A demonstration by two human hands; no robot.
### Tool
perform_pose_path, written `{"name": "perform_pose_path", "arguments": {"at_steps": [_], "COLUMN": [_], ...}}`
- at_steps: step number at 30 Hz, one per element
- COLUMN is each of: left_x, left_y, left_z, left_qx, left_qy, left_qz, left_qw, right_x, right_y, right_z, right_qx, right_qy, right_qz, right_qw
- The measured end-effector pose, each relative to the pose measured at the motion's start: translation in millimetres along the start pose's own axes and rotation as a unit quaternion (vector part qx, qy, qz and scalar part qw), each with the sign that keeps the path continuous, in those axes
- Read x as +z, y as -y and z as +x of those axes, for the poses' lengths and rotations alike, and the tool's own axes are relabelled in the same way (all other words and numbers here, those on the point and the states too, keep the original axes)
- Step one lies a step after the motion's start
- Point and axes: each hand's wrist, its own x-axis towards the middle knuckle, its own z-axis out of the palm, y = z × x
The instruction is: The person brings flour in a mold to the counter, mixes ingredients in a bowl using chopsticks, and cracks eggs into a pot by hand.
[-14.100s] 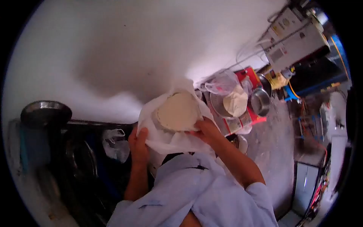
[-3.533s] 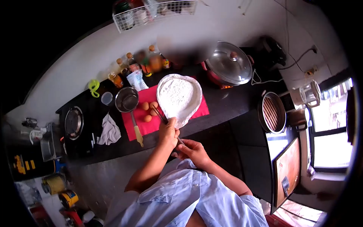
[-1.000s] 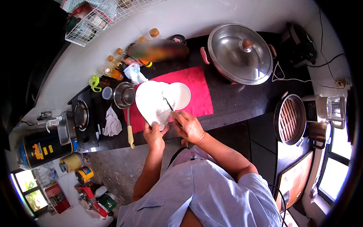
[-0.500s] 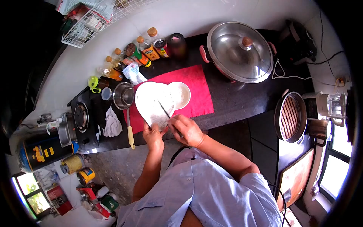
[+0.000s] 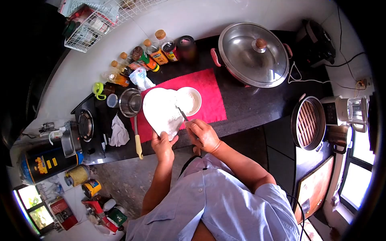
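My left hand grips the near edge of a large white rounded dish, thumb on top. It is too bright to tell the dish from any white contents. My right hand is closed round a dark slender utensil, possibly chopsticks. Its tip reaches the dish's right side, close to a small white bowl. Something whitish lies in that bowl, which stands against the dish on a red cloth.
A steel saucepan with a cream handle sits left of the cloth, near a crumpled rag. Bottles line the wall behind. At the right are a large lidded pan and a round pan with a slatted rack.
My right hand has shifted slightly right, and the utensil's tip has moved from the middle of the white dish to its right side. My left hand stays at the near edge.
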Motion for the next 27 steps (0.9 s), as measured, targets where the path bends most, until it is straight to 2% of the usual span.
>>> {"name": "perform_pose_path", "arguments": {"at_steps": [9, 13, 16, 27], "left_x": [0.4, -3.1, -5.5, -0.3], "left_y": [-2.1, 2.1, 4.2, -2.3], "left_z": [0.8, 2.9, 4.8, -5.6], "left_qx": [0.002, 0.0, 0.005, -0.006], "left_qy": [-0.009, -0.009, 0.003, -0.025], "left_qz": [0.002, -0.006, -0.009, -0.009], "left_qw": [1.0, 1.0, 1.0, 1.0], "right_x": [-11.4, -2.8, 15.4, 4.2], "right_y": [3.5, 11.1, 11.5, 0.9], "right_z": [-1.1, 5.1, 9.7, 10.5], "right_qx": [0.005, -0.02, -0.039, 0.002], "right_qy": [-0.029, 0.016, 0.001, 0.031], "right_qz": [-0.01, 0.036, 0.043, 0.042], "right_qw": [1.0, 0.999, 0.998, 0.999]}}
